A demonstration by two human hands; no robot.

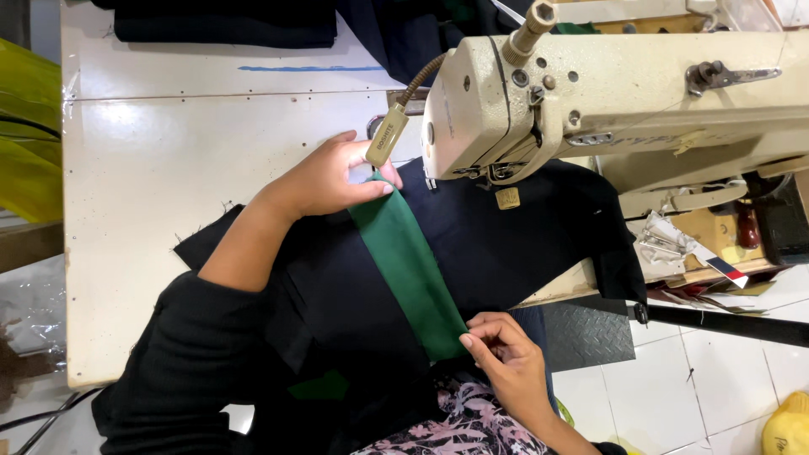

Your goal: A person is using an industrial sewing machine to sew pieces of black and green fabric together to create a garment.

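On the white table [152, 211], fingers [484, 333] pinch the green strip [409, 265].

1. A white worktable [168, 168] with a glossy, glare-lit top fills the left side.
2. Dark folded cloth [223, 21] lies at its far edge.
3. White floor tiles [674, 388] show at lower right.
4. A black ridged mat [587, 335] sits beside the table.
5. Yellow-green plastic [25, 126] hangs at far left.

Green fabric strip [410, 268] lies flat across dark navy cloth [497, 244].
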